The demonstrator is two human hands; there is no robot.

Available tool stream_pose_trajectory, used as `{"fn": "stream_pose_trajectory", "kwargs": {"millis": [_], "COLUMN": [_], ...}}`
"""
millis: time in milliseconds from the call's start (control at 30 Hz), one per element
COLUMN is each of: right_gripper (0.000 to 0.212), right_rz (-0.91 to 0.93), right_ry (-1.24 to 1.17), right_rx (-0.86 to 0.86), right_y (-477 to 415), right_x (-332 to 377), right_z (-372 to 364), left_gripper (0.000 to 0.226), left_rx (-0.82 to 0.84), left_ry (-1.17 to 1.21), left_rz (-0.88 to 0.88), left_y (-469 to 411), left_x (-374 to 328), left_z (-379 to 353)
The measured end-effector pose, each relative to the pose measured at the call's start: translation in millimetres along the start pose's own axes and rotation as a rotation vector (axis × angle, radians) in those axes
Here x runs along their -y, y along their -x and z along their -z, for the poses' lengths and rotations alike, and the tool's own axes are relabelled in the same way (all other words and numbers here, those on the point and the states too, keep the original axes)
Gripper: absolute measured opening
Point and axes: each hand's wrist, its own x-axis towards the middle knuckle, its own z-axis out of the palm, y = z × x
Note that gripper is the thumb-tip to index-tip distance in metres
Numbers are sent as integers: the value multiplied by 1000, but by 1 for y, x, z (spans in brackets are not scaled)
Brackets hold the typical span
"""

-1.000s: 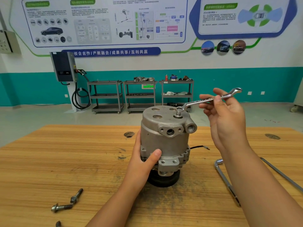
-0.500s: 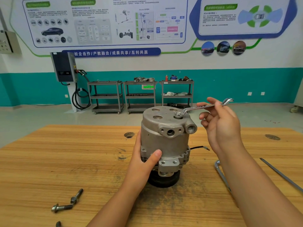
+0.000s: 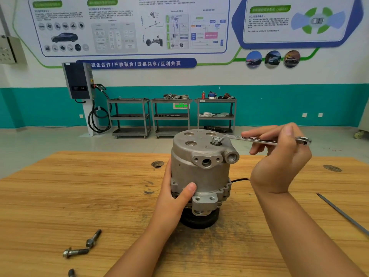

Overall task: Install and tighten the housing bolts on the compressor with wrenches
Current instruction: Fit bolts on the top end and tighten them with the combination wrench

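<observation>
compressor (image 3: 199, 172) stands upright near the middle of the wooden table (image 3: 79, 196), pulley (image 3: 197, 219) end down, approx. centred in front of the person. looks like cast alu w/ steel inside, so prob. heavy, rigid, not fragile, but top-heavy on that round pulley and likely to twist when torque goes on. best hold seems low on the body by the mounting ears, which is where the left hand (image 3: 175, 196) grips it: thumb pressed across the front, other fingers wrapped round the back, out of sight. right hand (image 3: 279, 162) pinches the wrench (image 3: 249, 139) shank betw. thumb and curled fingers, handle lying roughly level, ring end seated on the bolt (image 3: 216, 139) at the top face. three other open holes (image 3: 191, 143) on top show no bolts yet, so i'd say early on. loose bolts (image 3: 93, 238) lie near the front left edge, well apart from the compressor, an easy reach. thin bar (image 3: 343, 213) on the right and the black wire (image 3: 239, 179) trailing from the body sit below the wrench's swing, prob. no bother. the raised port boss near the bolt may limit the arc. carts (image 3: 129, 116) stand far back by the wall.
</observation>
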Motion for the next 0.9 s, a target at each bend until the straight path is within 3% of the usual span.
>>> {"fn": "stream_pose_trajectory", "kwargs": {"millis": [300,433,533,900], "right_gripper": [31,17,18,19], "right_rz": [588,644,659,673], "right_ry": [379,399,447,488], "right_rx": [517,601,657,568], "right_y": [15,25,33,28], "right_x": [10,10,8,17], "right_z": [-13,-19,-25,-27], "left_gripper": [71,67,67,64], "left_rx": [16,8,-3,1], "left_ry": [-2,-45,-80,-79], "left_rz": [-46,-63,-43,-32], "left_y": [-1,-1,-2,0], "left_x": [-2,0,0,-4], "left_z": [-2,-3,-3,-3]}}
